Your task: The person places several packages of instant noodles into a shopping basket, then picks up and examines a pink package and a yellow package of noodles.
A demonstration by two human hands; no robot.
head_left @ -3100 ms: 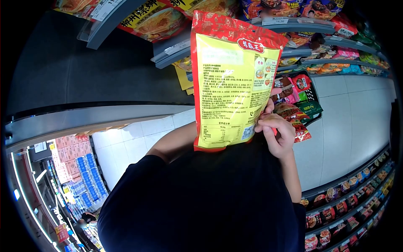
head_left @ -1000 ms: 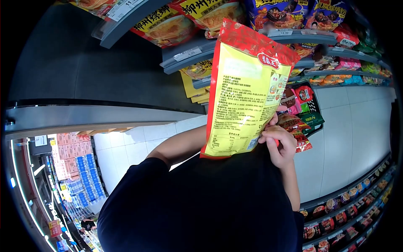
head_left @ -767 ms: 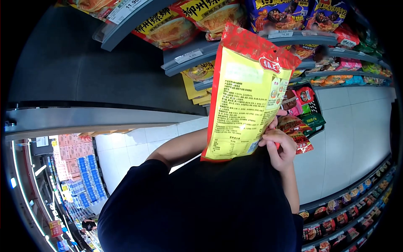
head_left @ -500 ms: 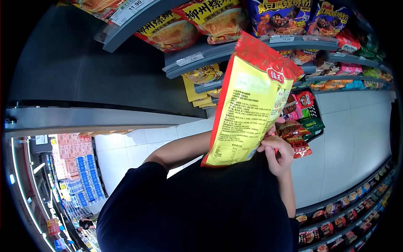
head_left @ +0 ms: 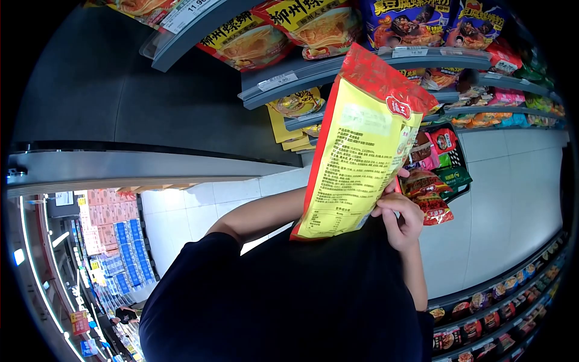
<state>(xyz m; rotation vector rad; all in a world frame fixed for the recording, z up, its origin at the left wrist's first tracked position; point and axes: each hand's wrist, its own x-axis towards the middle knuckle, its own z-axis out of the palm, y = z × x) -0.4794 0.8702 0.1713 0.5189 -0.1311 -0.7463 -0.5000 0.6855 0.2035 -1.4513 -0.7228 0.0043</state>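
Note:
A bag of noodles (head_left: 356, 163) with a red top and a yellow printed back stands tilted in front of me, its text side facing the camera. My left arm passes behind it. Only fingertips of my left hand (head_left: 402, 174) show at the bag's right edge, and the rest is hidden by the bag it holds. At the lower right edge, my right hand (head_left: 403, 220) has its fingers closed in a pinch on the bag. Just beyond that hand is a dark shopping basket (head_left: 463, 158) holding several colourful food packs.
Shelves (head_left: 338, 65) with noodle bags and price tags run along the top. Another shelf (head_left: 506, 295) of packaged food lines the lower right. Pale floor tiles (head_left: 506, 199) lie between them. Stacked pink and blue cartons (head_left: 123, 235) and a distant person (head_left: 125, 315) appear at left.
The view has shifted slightly, so the shelves and basket sit a little further right. Both hands keep the bag in nearly the same pose.

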